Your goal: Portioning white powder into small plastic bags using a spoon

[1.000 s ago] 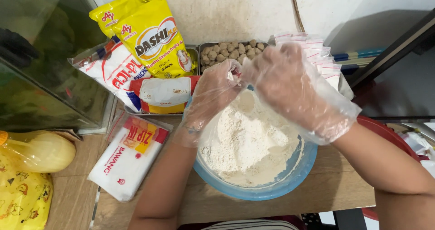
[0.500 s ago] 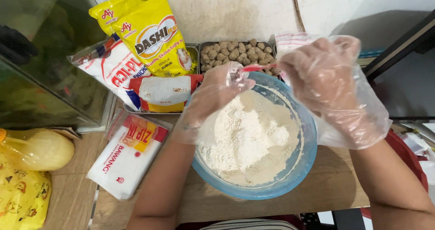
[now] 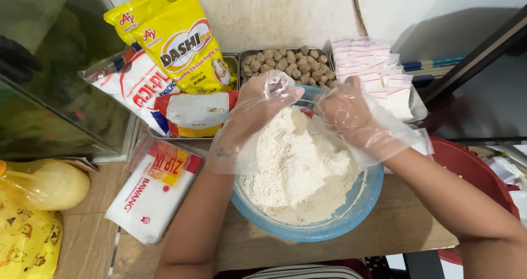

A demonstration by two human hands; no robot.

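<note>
Wooden table (image 3: 395,229): pale, grained planks, bearing all items below.

Blue bowl (image 3: 351,213): round, smooth plastic, at the near edge of the table. Holds a loose heap of flour (image 3: 296,169), off-white, powdery, lumpy, with a thin dusting on the inner wall.

Left hand (image 3: 258,111): in a loose, crinkled clear plastic glove, over the far-left rim of the bowl. Fingertips pinched together on a small clear sachet (image 3: 276,85), crumpled, held above the flour.

Right hand (image 3: 351,117): gloved alike, fingers curled and resting on the flour at the far-right side of the bowl; whether it grips anything cannot be told.

White packet (image 3: 151,194): flat, soft plastic pouch with a red-and-yellow label, lying left of the bowl.

Red basin (image 3: 475,172): round, partly hidden under the right forearm.

Metal tray (image 3: 246,56): rectangular, shiny, behind the bowl. Filled with small, rough, grey-brown balls (image 3: 285,65).

Small bags (image 3: 379,70): stack of clear bags with red strips, right of the tray.

Yellow bag (image 3: 178,43): glossy, upright against the wall, with a white-and-red bag (image 3: 134,87) leaning beside it.
</note>
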